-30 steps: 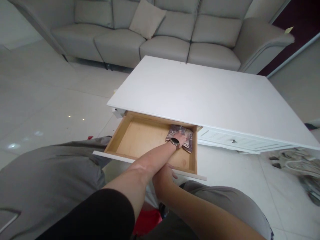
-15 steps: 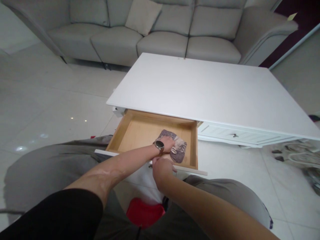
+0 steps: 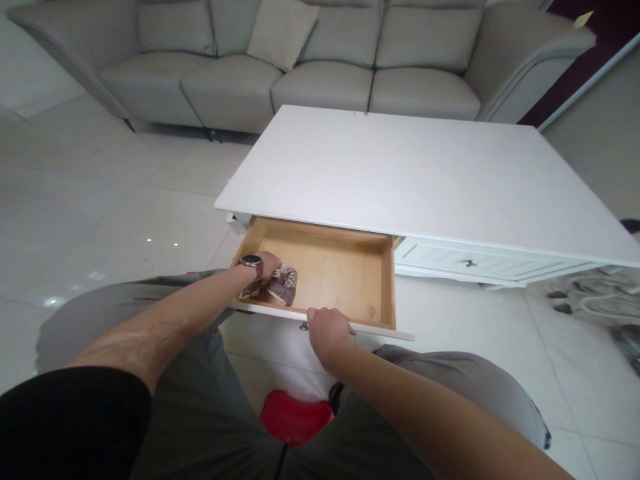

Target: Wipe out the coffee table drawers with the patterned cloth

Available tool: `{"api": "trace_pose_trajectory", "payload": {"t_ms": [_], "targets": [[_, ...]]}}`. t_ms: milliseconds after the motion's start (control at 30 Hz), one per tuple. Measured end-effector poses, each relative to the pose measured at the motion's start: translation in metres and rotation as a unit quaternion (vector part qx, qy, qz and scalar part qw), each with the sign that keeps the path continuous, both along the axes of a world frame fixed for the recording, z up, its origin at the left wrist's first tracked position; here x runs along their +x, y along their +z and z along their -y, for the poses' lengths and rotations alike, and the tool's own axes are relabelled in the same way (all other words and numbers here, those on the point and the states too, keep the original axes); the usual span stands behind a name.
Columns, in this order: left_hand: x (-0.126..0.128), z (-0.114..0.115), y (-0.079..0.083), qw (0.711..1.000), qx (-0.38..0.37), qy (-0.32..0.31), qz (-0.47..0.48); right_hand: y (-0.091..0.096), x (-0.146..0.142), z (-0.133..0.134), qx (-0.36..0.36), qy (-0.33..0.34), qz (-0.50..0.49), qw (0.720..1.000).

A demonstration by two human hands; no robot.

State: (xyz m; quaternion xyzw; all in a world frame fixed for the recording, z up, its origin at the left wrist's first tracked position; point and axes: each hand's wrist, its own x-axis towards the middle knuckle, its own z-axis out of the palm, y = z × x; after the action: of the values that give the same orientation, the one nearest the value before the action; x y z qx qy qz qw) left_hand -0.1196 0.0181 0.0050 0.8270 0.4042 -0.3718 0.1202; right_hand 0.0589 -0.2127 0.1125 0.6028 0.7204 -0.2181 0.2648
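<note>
A wooden drawer [image 3: 345, 267] stands pulled out from a white coffee table [image 3: 410, 173]. My left hand [image 3: 266, 265], with a watch on the wrist, presses a patterned brown cloth [image 3: 282, 283] against the drawer's floor near its front left corner, fingers closed on it. My right hand [image 3: 326, 328] grips the drawer's white front edge near the middle, fingers curled over the top.
A grey corner sofa [image 3: 320, 73] with a cushion [image 3: 283, 30] stands behind the table. A second, shut drawer [image 3: 470, 263] is to the right. A red object [image 3: 295, 419] lies on the floor between my knees. Cables and items [image 3: 595, 303] lie on the tiles at right.
My left hand has slid the cloth from the drawer's back right across to its front left. My right hand stayed on the drawer front.
</note>
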Motion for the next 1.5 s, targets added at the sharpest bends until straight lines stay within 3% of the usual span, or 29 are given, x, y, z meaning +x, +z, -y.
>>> {"api": "trace_pose_trajectory", "payload": {"t_ms": [200, 533, 1033, 1500], "targets": [[0.016, 0.001, 0.010, 0.997, -0.025, -0.069, -0.026, 0.001, -0.004, -0.002, -0.012, -0.010, 0.019, 1.000], [0.001, 0.013, 0.000, 0.998, 0.029, -0.049, 0.027, -0.001, -0.004, -0.002, -0.014, -0.001, 0.030, 0.999], [0.006, 0.026, 0.012, 0.997, 0.048, -0.052, 0.040, -0.001, -0.004, -0.001, -0.005, 0.004, 0.030, 1.000], [-0.008, 0.027, 0.000, 0.993, 0.073, -0.058, 0.071, 0.000, -0.003, -0.001, -0.006, 0.005, 0.027, 1.000]]}}
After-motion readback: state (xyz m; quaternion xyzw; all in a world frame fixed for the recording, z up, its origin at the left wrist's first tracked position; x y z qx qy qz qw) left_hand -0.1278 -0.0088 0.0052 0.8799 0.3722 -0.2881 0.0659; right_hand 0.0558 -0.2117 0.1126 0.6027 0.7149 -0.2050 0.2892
